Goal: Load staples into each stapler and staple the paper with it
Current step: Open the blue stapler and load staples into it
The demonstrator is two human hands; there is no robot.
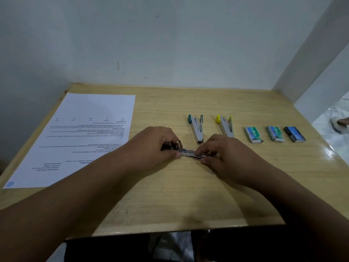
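A small black and silver stapler (186, 152) lies on the wooden table (188, 195) between my two hands. My left hand (156, 144) grips its black left end. My right hand (222, 154) pinches its silver right end with thumb and fingers. Behind them lie a teal-tipped stapler (196, 127) and a yellow-tipped stapler (225, 125), both with their arms spread. A printed sheet of paper (85, 135) lies flat at the left, its near right corner hidden by my left forearm.
Three small staple boxes stand in a row at the right: a green one (254, 134), another green one (275, 133) and a dark blue one (294, 134). A white wall runs behind the table, and a white post rises at the right rear corner.
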